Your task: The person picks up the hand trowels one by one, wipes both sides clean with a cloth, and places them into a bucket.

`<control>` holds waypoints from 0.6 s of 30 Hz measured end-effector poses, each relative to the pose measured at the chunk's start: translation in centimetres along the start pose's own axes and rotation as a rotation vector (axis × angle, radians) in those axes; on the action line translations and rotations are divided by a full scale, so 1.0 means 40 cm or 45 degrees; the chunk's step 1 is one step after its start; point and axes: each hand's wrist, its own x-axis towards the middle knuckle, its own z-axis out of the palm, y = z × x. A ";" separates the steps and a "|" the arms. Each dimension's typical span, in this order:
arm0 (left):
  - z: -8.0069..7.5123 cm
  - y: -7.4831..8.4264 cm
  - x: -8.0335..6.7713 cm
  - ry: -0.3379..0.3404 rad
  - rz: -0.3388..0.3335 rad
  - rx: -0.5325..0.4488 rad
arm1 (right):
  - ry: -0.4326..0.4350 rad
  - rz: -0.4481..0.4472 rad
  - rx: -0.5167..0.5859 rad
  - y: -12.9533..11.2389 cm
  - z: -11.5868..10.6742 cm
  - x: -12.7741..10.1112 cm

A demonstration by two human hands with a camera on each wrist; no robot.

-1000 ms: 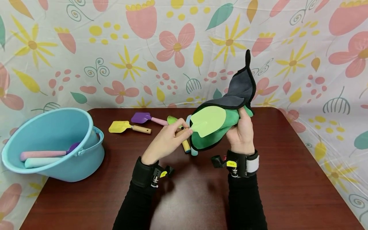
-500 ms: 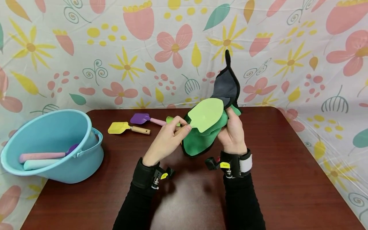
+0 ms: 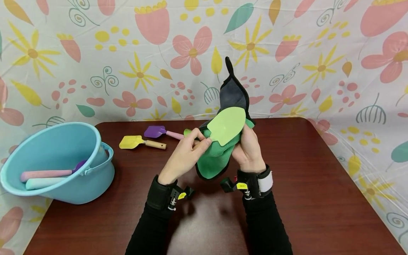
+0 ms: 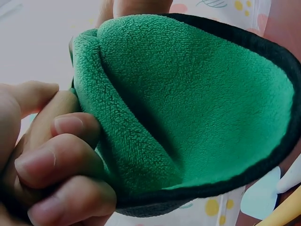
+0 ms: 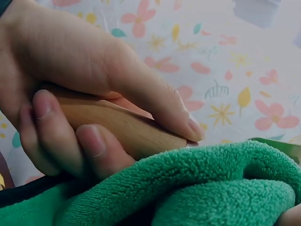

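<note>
My left hand (image 3: 199,140) pinches the wooden handle (image 5: 122,127) of a toy shovel, whose light green blade (image 3: 227,125) points up and to the right. Behind and under the blade, my right hand (image 3: 245,141) grips a green cloth (image 3: 211,161) with a dark grey back and black edging. One corner of the cloth sticks up. Up close in the left wrist view, the green cloth (image 4: 188,108) folds over next to the fingers (image 4: 56,160) on the handle. Both hands are raised above the middle of the dark wooden table (image 3: 318,184).
A light blue bucket (image 3: 54,191) leans at the table's left edge, with pink and pale teal handles inside. A yellow toy shovel (image 3: 134,141) and a purple one (image 3: 156,131) lie at the back left. Floral sheeting covers the wall behind and hangs at the sides.
Both hands have moved left with the shovel and the cloth. The cloth is bunched closer around the blade, and its raised corner has swung left.
</note>
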 end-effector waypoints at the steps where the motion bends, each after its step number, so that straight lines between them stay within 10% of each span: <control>1: 0.000 -0.001 0.000 -0.009 0.004 0.006 | -0.012 -0.005 -0.005 0.000 -0.001 -0.001; 12: -0.001 -0.007 0.000 -0.086 -0.040 0.045 | -0.172 -0.051 -0.020 -0.012 -0.016 -0.007; 18: -0.004 -0.011 -0.002 -0.139 -0.066 0.066 | -0.065 -0.077 0.012 -0.026 -0.019 -0.007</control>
